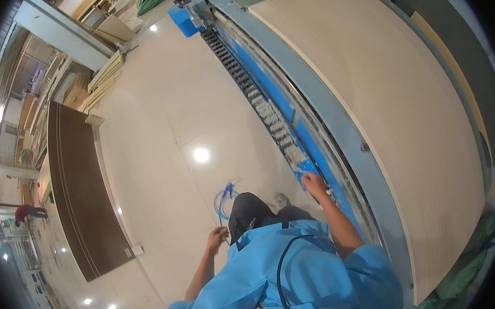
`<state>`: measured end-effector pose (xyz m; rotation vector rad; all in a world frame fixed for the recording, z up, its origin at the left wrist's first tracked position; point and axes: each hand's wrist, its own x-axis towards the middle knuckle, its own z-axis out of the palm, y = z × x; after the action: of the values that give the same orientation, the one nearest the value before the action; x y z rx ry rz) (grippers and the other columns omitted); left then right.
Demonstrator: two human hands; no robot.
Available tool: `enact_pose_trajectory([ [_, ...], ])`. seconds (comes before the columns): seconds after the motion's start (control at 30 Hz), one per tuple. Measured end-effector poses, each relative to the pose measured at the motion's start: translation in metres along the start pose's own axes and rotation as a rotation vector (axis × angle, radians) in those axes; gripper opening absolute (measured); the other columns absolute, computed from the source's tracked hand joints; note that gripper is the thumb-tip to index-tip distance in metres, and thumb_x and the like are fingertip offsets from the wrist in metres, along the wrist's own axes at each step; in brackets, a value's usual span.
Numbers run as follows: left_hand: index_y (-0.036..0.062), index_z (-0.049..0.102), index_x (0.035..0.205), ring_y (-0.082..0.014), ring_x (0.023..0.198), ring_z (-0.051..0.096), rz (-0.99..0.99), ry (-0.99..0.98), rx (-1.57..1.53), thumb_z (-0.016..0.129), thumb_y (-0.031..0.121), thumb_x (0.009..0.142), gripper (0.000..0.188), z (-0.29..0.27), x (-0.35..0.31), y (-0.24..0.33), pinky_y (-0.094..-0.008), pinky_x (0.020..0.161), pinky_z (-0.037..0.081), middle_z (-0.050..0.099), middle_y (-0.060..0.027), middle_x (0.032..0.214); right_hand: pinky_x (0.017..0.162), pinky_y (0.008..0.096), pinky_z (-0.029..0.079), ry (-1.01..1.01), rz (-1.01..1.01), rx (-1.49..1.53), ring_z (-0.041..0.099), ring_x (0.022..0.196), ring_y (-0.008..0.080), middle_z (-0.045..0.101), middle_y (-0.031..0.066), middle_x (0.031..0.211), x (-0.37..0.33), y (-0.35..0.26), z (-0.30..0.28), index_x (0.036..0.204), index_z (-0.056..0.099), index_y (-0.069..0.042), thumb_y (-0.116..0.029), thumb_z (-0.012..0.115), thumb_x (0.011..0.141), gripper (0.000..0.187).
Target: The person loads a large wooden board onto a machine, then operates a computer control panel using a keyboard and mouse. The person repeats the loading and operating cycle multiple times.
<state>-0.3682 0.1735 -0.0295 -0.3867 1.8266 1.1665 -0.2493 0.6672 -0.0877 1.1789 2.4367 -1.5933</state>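
My left hand [216, 237] hangs low beside my dark trousers, its fingers curled at the lower end of a thin blue hose [216, 206]. The hose loops over the pale floor just in front of that hand. My right hand [314, 184] reaches forward to the side of a long blue machine [333, 176], its fingers closed. What it holds, if anything, is too small to make out. Right by it runs a dark cable chain [247, 86] along the machine's side, with whitish dust on its nearer part. A large pale board [375, 89] lies flat on the machine's bed.
A long dark brown panel [81, 194] is off to the left. Beyond it stand stacked boards [105, 79] and a grey frame post [65, 32]. Another person [29, 213] bends over at the far left. Green sheeting [452, 287] bunches at the lower right.
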Motion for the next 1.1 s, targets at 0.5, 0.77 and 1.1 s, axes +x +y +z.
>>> enact_pose_trajectory([
  [0.5, 0.0011, 0.068, 0.118, -0.0247, 0.096, 0.071, 0.626, 0.109, 0.651, 0.068, 0.036, 0.094, 0.043, -0.174, 0.336, 0.526, -0.0379, 0.085, 0.052, 0.074, -0.0189, 0.1, 0.076, 0.0394, 0.052, 0.503, 0.036, 0.207, 0.068, 0.078, 0.0249, 0.071, 0.0111, 0.084, 0.395, -0.355, 0.007, 0.11, 0.069, -0.002, -0.036, 0.055, 0.103, 0.037],
  [0.77, 0.0082, 0.068, 0.123, -0.0318, 0.097, 0.07, 1.329, -0.266, 1.077, 0.077, 0.025, 0.089, 0.04, -0.008, 0.428, 0.957, -0.0426, 0.085, 0.055, 0.072, -0.0131, 0.109, 0.076, 0.0348, 0.052, 0.753, 0.037, 0.292, 0.069, 0.083, 0.0202, 0.07, 0.01, 0.086, 0.558, -0.423, 0.026, 0.109, 0.066, 0.0, -0.032, 0.056, 0.104, 0.034],
  [1.1, 0.0084, 0.064, 0.13, -0.0351, 0.12, 0.06, 1.714, -0.577, 1.336, 0.077, 0.032, 0.085, 0.053, 0.212, 0.595, 1.104, -0.0456, 0.103, 0.048, 0.064, -0.0142, 0.13, 0.053, 0.0285, 0.052, 0.82, 0.364, 0.832, 0.067, 0.06, 0.0116, 0.069, 0.007, 0.074, 0.767, -0.497, 0.008, 0.098, 0.069, 0.001, -0.038, 0.064, 0.099, 0.039],
])
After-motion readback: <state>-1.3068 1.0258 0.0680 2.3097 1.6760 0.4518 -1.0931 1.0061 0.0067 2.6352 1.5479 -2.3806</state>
